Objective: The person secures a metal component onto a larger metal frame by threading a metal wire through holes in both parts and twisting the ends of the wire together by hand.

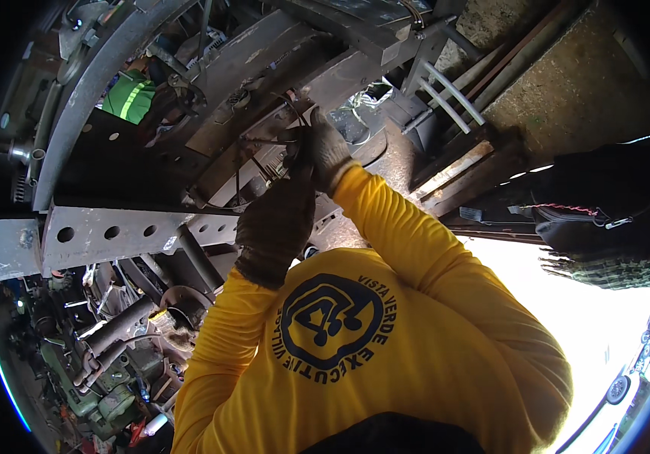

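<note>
Both my hands wear dark brownish work gloves and meet at the middle of the head view, beside a steel frame. My left hand (276,223) is closed, the back of its glove facing up, its fingertips hidden. Just above and to the right, my right hand (330,151) curls around something dark that I cannot make out. Thin wires or rods (266,169) stick out to the left of the hands. A slim dark cable (295,110) arches above them. A steel channel piece (223,174) lies beneath, close to the left glove.
A steel beam with round holes (136,236) runs across the left. Above it bends a curved steel bar (87,98). Green cloth with a bright stripe (130,98) shows behind the frame. Machine parts (117,401) crowd the lower left. Metal rods (454,94) project at upper right.
</note>
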The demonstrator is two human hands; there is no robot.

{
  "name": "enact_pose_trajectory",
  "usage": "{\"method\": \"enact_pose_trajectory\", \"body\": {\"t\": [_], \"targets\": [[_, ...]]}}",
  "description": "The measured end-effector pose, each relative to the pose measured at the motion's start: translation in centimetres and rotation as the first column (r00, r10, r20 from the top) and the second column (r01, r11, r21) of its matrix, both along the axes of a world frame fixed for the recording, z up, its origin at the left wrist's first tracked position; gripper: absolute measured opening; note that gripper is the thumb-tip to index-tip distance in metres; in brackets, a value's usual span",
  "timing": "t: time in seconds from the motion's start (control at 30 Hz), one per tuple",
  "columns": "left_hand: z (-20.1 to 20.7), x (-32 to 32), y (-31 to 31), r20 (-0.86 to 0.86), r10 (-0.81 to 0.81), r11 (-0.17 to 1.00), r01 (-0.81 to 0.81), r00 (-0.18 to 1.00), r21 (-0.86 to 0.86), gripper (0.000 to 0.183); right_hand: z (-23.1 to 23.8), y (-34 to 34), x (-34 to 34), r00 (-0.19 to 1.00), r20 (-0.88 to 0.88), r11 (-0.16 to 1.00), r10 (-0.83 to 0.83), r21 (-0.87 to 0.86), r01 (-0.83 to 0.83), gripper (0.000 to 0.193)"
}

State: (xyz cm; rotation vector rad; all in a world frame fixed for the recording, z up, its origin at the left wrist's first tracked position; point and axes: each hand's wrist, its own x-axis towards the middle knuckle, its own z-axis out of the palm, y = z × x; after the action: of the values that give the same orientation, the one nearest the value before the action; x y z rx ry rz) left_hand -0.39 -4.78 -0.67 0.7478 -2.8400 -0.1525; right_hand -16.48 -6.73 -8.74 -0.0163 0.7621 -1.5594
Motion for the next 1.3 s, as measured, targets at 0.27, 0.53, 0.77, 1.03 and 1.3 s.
{"method": "enact_pose_trajectory", "body": {"t": [0.27, 0.53, 0.77, 1.03, 1.3], "targets": [[-0.5, 0.7, -1.0, -0.181, -0.048, 0.999, 0.046, 0.982, -0.016, 0.037, -1.6, 4.0, 2.1, 0.959, 0.268, 0.916, 0.089, -0.401, 0.027, 0.059], [-0.5, 2.7, -4.7, 0.072, -0.164, 0.98, 0.17, 0.984, -0.101, 0.044, -2.1, 2.7, 4.3, 0.965, 0.236, 0.931, -0.115, -0.314, 0.188, 0.038], [-0.5, 2.3, -4.6, 0.011, -0.227, 0.972, 0.227, 0.974, -0.06, 0.044, -1.9, 3.2, 3.2, 0.972, 0.232, 0.934, -0.041, -0.336, 0.12, 0.041], [-1.9, -0.4, -2.2, -0.067, -0.058, 0.952, 0.035, 0.996, -0.304, 0.034, -2.1, 3.8, 1.9, 0.95, 0.291, 0.911, 0.115, -0.413, 0.016, 0.051], [-1.0, -0.9, -1.5, -0.135, -0.019, 0.983, -0.006, 0.991, -0.186, 0.032, -2.2, 3.7, 1.7, 0.958, 0.261, 0.911, 0.118, -0.413, 0.0, 0.05]]}}
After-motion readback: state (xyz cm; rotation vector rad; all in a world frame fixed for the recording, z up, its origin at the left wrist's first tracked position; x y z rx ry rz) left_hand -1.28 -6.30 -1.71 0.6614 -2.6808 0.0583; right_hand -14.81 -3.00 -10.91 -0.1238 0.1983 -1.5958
